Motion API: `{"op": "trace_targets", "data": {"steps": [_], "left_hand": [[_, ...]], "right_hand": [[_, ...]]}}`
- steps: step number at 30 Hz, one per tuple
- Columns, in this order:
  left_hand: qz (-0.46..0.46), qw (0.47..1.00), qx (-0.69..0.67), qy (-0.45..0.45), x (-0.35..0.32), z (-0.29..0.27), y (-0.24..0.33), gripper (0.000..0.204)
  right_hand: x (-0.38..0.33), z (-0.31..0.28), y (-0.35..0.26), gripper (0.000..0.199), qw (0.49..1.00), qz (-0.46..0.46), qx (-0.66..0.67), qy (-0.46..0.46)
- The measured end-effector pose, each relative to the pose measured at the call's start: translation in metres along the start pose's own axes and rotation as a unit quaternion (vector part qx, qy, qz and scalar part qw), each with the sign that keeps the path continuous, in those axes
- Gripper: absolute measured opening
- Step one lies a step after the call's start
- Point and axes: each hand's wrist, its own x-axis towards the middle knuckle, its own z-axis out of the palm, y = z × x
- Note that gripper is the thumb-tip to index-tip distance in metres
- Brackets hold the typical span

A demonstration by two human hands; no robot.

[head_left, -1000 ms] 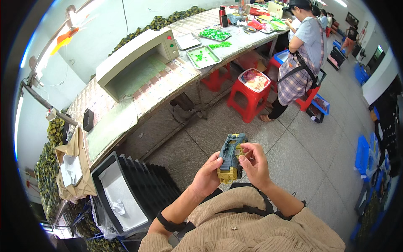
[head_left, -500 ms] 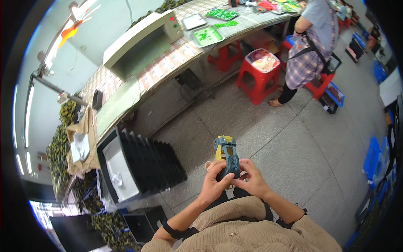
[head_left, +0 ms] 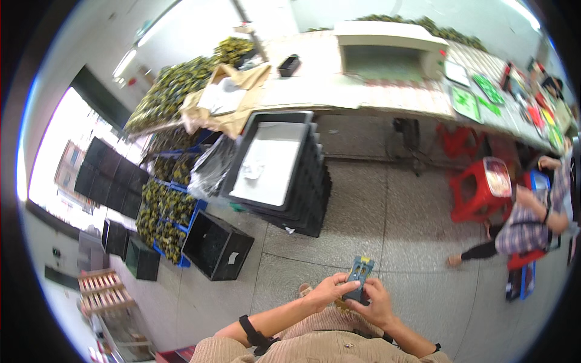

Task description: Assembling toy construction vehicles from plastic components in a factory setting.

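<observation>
left hand [head_left: 327, 291] and right hand [head_left: 379, 304], both curled nearly closed, hold a blocky grey-and-yellow plastic toy vehicle [head_left: 361, 271] between them; if either grip slackens, it could, i'd judge, slip and fall to the grey speckled floor [head_left: 445, 302] beneath.

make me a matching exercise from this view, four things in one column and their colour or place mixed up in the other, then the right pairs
Things:
1. toy vehicle
2. stack of trays
3. plastic stool
4. boxy machine

Colours and places:
A. red, standing on the floor
B. cream, on top of the long table
C. black, with a white sheet in the top one
D. held between the left hand and the right hand

Right pairs: 1-D, 2-C, 3-A, 4-B
</observation>
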Motion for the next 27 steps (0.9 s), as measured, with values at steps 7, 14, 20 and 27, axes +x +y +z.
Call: {"op": "trace_targets", "data": {"steps": [7, 14, 20, 27], "left_hand": [[-0.016, 0.980, -0.190, 0.052, -0.099, -0.128, -0.062, 0.034], [0.053, 0.924, -0.345, 0.156, -0.194, -0.256, -0.131, 0.032], [0.074, 0.889, -0.405, 0.202, -0.224, -0.322, -0.133, 0.022], [0.149, 0.819, -0.469, 0.294, -0.219, -0.379, -0.119, 0.026]], "right_hand": [[0.041, 0.133, -0.060, 0.047, 0.983, -0.056, -0.025, -0.174], [0.073, 0.302, -0.112, 0.051, 0.948, -0.110, -0.039, -0.295], [0.114, 0.368, -0.150, 0.049, 0.929, -0.087, -0.041, -0.357], [0.189, 0.433, -0.163, 0.042, 0.914, -0.118, -0.021, -0.388]]}}
